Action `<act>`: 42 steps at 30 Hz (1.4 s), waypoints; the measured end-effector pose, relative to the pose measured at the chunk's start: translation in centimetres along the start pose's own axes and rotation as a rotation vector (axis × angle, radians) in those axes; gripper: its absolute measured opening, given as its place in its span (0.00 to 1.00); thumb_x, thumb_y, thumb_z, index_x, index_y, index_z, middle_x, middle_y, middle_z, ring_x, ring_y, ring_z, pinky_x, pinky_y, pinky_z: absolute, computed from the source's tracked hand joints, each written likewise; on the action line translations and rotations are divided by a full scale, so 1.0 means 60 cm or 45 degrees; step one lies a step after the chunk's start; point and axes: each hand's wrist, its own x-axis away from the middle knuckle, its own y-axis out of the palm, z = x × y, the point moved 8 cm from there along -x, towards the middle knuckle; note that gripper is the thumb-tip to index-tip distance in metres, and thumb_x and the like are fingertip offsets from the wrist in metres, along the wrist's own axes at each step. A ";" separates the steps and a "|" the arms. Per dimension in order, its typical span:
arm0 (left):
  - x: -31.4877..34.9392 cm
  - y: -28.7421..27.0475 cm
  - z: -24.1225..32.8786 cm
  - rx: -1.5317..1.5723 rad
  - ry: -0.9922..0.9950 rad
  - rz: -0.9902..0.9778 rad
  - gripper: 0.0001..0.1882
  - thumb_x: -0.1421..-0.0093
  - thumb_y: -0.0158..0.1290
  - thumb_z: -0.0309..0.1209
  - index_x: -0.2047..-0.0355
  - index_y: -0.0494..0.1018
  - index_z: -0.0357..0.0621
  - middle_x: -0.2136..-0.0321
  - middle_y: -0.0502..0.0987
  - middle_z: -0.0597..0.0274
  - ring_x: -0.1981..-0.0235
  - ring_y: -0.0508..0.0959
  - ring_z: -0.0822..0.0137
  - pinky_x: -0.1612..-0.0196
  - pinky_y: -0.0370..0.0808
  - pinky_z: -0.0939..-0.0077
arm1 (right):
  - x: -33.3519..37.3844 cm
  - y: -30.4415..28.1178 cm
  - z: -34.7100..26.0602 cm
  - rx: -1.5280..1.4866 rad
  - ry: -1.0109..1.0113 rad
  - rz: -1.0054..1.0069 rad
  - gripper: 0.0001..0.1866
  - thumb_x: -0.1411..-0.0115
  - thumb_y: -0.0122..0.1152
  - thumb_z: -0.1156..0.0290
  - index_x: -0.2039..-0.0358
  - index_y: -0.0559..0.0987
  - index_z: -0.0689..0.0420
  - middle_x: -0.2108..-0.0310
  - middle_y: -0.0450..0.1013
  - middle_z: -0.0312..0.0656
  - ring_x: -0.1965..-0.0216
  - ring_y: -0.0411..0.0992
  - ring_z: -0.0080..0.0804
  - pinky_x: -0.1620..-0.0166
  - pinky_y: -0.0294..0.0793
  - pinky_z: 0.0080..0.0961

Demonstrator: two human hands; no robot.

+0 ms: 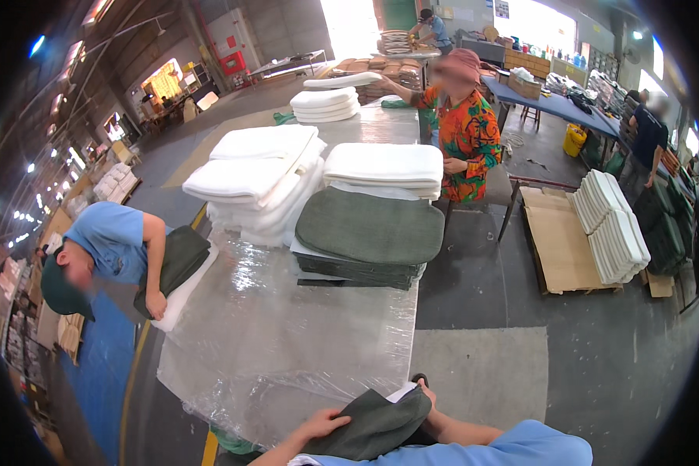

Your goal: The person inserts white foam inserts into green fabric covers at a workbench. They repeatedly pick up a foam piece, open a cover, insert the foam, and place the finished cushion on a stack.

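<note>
At the near edge of the plastic-covered table (303, 334), a dark green fabric cover (377, 426) lies between my hands, close to my body. My left hand (325, 424) is closed on its left side. Around its right end my right hand (429, 402) is closed, its fingers partly hidden. A bit of white material (402, 392) shows at the cover's far edge beside my right hand. Farther up the table, a stack of dark green covers (369, 225) sits in front of folded white pads (383, 165).
Left of the table, a co-worker in blue (120, 241) handles a green cover and a white pad. Another in a patterned shirt (470, 140) reaches toward white pads (325, 103) at the far end. At right, white pads (610, 225) stand on a cardboard-topped pallet (555, 241).
</note>
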 end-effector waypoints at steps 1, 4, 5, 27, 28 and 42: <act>0.025 -0.013 -0.027 -0.060 -0.137 -0.074 0.26 0.32 0.61 0.50 0.49 0.82 0.39 0.62 0.84 0.67 0.62 0.80 0.74 0.56 0.76 0.74 | 0.008 0.005 -0.004 0.006 0.013 0.014 0.27 0.26 0.57 0.49 0.53 0.81 0.67 0.57 0.81 0.54 0.57 0.80 0.51 0.48 0.79 0.49; 0.099 -0.048 -0.086 -0.025 -0.313 -0.104 0.22 0.32 0.60 0.47 0.51 0.83 0.40 0.64 0.83 0.70 0.64 0.78 0.77 0.57 0.75 0.75 | 0.022 0.050 0.002 -0.072 0.095 -0.101 0.27 0.26 0.56 0.49 0.53 0.80 0.66 0.57 0.81 0.54 0.57 0.80 0.52 0.47 0.78 0.50; 0.110 -0.045 -0.100 0.010 -0.321 -0.117 0.20 0.31 0.60 0.45 0.52 0.83 0.40 0.65 0.83 0.72 0.64 0.77 0.78 0.58 0.74 0.76 | 0.008 0.042 0.003 -0.164 0.130 -0.196 0.27 0.26 0.56 0.49 0.53 0.80 0.66 0.57 0.81 0.54 0.57 0.80 0.53 0.47 0.77 0.51; 0.182 -0.105 -0.154 0.027 0.036 0.886 0.13 0.32 0.61 0.40 0.57 0.83 0.43 0.69 0.81 0.68 0.65 0.79 0.74 0.59 0.76 0.76 | -0.060 -0.016 -0.059 0.455 -0.108 -0.133 0.29 0.26 0.54 0.47 0.48 0.80 0.65 0.55 0.81 0.49 0.55 0.79 0.43 0.51 0.78 0.47; 0.180 -0.101 -0.160 0.028 0.014 0.911 0.13 0.31 0.61 0.40 0.57 0.83 0.43 0.68 0.82 0.68 0.64 0.79 0.74 0.59 0.76 0.76 | -0.027 -0.007 -0.075 0.622 -0.098 -0.095 0.29 0.26 0.54 0.47 0.45 0.78 0.62 0.58 0.80 0.47 0.56 0.79 0.40 0.51 0.77 0.44; 0.179 -0.058 -0.159 0.559 0.181 0.838 0.14 0.31 0.60 0.39 0.50 0.80 0.45 0.62 0.83 0.65 0.61 0.81 0.70 0.56 0.78 0.72 | 0.526 0.339 0.019 3.200 -1.159 -2.025 0.57 0.45 0.75 0.58 0.21 0.49 0.42 0.36 0.69 0.53 0.37 0.70 0.52 0.34 0.65 0.47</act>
